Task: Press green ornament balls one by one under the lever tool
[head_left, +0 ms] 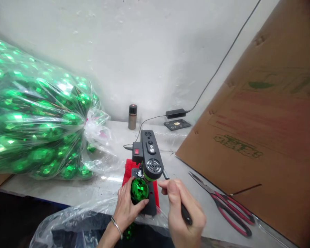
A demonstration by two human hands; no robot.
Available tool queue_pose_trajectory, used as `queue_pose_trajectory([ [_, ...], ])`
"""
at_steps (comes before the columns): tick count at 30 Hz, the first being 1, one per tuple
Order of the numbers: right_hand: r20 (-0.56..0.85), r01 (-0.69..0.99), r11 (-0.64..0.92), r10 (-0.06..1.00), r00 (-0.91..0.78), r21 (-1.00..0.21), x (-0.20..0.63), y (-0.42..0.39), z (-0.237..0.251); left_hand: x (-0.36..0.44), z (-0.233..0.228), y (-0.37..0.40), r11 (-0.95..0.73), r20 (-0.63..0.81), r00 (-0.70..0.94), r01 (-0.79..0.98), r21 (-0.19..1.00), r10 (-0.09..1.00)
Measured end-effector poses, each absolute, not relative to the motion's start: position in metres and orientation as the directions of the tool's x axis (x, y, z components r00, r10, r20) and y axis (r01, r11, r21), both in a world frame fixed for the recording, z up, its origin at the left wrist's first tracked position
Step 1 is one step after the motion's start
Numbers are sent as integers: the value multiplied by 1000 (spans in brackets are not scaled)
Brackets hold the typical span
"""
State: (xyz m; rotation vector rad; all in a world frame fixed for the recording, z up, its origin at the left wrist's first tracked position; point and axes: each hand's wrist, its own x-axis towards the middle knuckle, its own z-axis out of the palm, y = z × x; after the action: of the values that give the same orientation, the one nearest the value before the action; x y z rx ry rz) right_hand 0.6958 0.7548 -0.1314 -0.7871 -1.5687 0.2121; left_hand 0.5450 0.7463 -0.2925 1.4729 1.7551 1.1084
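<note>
A shiny green faceted bauble (140, 190) sits in my left hand (128, 203), whose fingers and thumb curl around its left and lower sides. A small black bench machine (152, 155) with a red switch stands over the bauble, its round head just above the bauble's top. Whether the two touch I cannot tell. My right hand (184, 210) is closed around the black-handled lever (186, 215) on the machine's right side. Under the machine lie a dark base plate (152, 201) and a red cloth (129, 168).
A large clear bag (41, 120) of green baubles lies at left. Scissors (226, 206) and a tall cardboard box (263, 131) are at right. Behind stand a bottle (132, 117), a power adapter (175, 113) and a phone (177, 124). Clear plastic (67, 215) hangs at the front edge.
</note>
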Motion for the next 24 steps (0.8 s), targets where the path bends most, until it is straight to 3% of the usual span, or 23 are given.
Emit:
queue_pose_trajectory([
  [11,807,365,740,587,57,-565,695,753,-130,551,-292,762,-61,160,-113,600,797,981],
  [19,799,369,731,598,57,-573,697,751,-141,550,-321,773,-150,233,-93,530,835,968],
  [24,776,325,710,613,150,-624,693,749,-149,553,-326,774,-194,302,-88,590,784,949],
])
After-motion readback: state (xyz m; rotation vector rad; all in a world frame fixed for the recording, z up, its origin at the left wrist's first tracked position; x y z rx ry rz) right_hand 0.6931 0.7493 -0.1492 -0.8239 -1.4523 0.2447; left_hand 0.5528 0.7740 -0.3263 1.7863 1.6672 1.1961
